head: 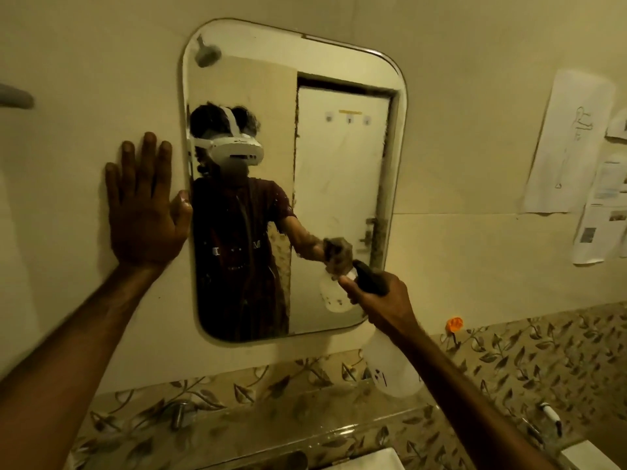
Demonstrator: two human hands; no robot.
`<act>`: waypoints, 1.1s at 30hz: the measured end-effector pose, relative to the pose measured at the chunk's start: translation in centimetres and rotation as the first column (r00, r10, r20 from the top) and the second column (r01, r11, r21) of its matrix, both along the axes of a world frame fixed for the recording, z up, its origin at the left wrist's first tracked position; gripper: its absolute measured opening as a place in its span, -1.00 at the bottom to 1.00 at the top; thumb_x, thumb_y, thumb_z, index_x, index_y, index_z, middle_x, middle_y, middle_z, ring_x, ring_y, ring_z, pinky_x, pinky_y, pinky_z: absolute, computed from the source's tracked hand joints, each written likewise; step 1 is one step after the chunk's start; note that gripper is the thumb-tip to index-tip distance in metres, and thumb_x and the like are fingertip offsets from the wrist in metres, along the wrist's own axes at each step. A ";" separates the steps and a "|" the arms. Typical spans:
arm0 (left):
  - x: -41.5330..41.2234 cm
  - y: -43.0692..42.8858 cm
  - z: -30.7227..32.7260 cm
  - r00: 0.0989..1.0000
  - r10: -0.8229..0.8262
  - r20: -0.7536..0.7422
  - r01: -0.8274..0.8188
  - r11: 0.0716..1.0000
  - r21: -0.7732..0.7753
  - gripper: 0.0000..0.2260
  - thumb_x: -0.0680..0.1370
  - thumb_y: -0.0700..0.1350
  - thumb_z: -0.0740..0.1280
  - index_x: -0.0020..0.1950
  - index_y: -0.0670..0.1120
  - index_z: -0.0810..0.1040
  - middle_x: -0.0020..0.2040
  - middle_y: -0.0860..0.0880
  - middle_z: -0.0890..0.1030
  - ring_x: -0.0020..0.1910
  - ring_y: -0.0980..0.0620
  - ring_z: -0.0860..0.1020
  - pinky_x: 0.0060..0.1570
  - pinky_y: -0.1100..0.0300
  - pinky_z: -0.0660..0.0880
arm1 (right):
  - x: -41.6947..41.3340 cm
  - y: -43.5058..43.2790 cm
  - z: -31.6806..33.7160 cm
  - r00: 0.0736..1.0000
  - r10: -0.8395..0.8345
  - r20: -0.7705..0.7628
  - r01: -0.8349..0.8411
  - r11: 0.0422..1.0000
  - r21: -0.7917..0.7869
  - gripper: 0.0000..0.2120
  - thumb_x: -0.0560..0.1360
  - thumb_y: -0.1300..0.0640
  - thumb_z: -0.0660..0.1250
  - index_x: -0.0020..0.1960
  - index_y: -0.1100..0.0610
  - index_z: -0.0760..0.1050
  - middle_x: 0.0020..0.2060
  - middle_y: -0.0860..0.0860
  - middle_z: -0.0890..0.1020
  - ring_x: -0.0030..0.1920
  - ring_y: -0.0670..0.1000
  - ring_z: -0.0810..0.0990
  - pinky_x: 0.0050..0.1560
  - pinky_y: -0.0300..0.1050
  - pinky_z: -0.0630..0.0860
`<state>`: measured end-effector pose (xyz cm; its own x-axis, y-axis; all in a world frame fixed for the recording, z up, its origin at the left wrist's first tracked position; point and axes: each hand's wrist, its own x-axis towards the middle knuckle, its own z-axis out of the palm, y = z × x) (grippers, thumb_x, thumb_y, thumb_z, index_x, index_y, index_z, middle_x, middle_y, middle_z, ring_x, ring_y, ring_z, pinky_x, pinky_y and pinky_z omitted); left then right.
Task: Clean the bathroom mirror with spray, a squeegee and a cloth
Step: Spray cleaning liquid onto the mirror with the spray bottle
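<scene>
Fingers [346, 283] grip spray bottle [393, 368] — neck hidden

- Mirror [339, 157]: glossy glass, flecked and smeary low down.
- Spray bottle [395, 368]: cloudy white plastic, with a matt black trigger head [369, 281].
- Wall [458, 96]: smooth cream tile, it seems, with a faint sheen.
- Leaf tiles [509, 361]: glazed, shiny.
- Sheets [570, 140]: thin matt paper.
</scene>
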<state>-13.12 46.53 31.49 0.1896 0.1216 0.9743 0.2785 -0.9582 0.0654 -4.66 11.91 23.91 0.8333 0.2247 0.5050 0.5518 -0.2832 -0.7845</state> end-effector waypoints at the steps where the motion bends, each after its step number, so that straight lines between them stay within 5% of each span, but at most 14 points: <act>1: 0.0 0.0 0.0 1.000 0.004 0.003 -0.005 1.000 0.006 -0.39 0.64 0.01 0.06 0.66 -0.03 -0.08 0.67 -0.10 -0.02 0.63 -0.10 -0.14 0.59 -0.07 -0.21 | -0.6 1.2 1.1 0.999 0.026 0.038 -0.026 1.000 -0.003 -0.69 0.42 -0.19 0.44 -0.12 0.06 0.64 -0.35 0.00 0.67 -0.36 -0.06 0.64 -0.31 -0.15 0.59; 5: 0.0 0.0 0.1 1.000 0.020 0.002 -0.020 1.000 0.020 -0.40 0.64 0.02 0.05 0.66 -0.05 -0.04 0.67 -0.11 0.00 0.64 -0.10 -0.11 0.60 -0.10 -0.16 | -3.7 5.4 4.7 0.987 0.036 0.154 -0.036 0.999 -0.001 -0.69 0.44 -0.18 0.42 -0.35 0.00 0.54 -0.50 0.01 0.55 -0.50 0.01 0.50 -0.40 -0.11 0.51; 12: 0.0 0.3 0.1 0.999 0.028 0.015 -0.029 0.999 0.040 -0.41 0.65 0.01 0.07 0.66 -0.05 -0.02 0.67 -0.10 0.00 0.64 -0.12 -0.08 0.61 -0.12 -0.13 | -6.9 6.5 6.0 0.976 -0.033 0.216 -0.013 0.978 0.208 -0.73 0.44 -0.20 0.40 -0.20 0.00 0.54 -0.40 -0.12 0.56 -0.33 -0.24 0.56 -0.36 -0.48 0.42; 18: 0.0 0.2 0.0 1.000 0.012 0.016 -0.013 0.999 0.030 -0.40 0.64 0.01 0.07 0.66 -0.05 -0.01 0.67 -0.10 0.02 0.64 -0.12 -0.08 0.61 -0.11 -0.13 | -7.4 6.7 6.3 0.989 -0.069 0.130 0.031 0.960 0.279 -0.71 0.42 -0.21 0.36 -0.36 -0.07 0.44 -0.50 -0.07 0.50 -0.48 -0.09 0.48 -0.52 -0.41 0.40; 24: 0.1 0.2 0.0 1.000 0.020 0.009 -0.021 0.999 0.028 -0.40 0.64 0.02 0.07 0.66 -0.05 0.01 0.66 -0.10 0.03 0.65 -0.14 -0.05 0.61 -0.13 -0.10 | -6.7 6.3 6.7 0.984 -0.035 0.176 -0.014 0.963 0.270 -0.79 0.45 -0.17 0.40 -0.17 -0.04 0.52 -0.36 -0.10 0.58 -0.31 -0.12 0.59 -0.35 -0.43 0.45; 28: 0.2 0.2 0.0 1.000 0.018 0.005 -0.018 0.999 0.032 -0.41 0.64 0.03 0.04 0.66 -0.05 -0.02 0.66 -0.09 0.00 0.65 -0.15 -0.05 0.61 -0.14 -0.10 | -5.3 5.8 6.7 0.988 -0.078 0.136 0.030 0.945 0.324 -0.76 0.46 -0.16 0.40 -0.30 -0.07 0.49 -0.41 0.06 0.61 -0.39 0.13 0.61 -0.33 0.02 0.63; 33: 0.1 0.2 0.0 1.000 0.029 0.000 -0.029 0.999 0.023 -0.40 0.64 0.03 0.03 0.66 -0.05 -0.03 0.67 -0.08 -0.03 0.65 -0.13 -0.08 0.61 -0.12 -0.13 | -4.0 4.0 7.2 0.984 -0.119 0.132 0.054 0.908 0.416 -0.78 0.50 -0.05 0.41 -0.28 -0.04 0.50 -0.42 0.10 0.58 -0.47 0.02 0.56 -0.46 -0.15 0.55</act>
<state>-12.98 46.70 31.47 0.1861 0.1048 0.9769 0.3065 -0.9509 0.0436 -8.70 15.93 31.13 0.7465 -0.0987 0.6580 0.6607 -0.0070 -0.7506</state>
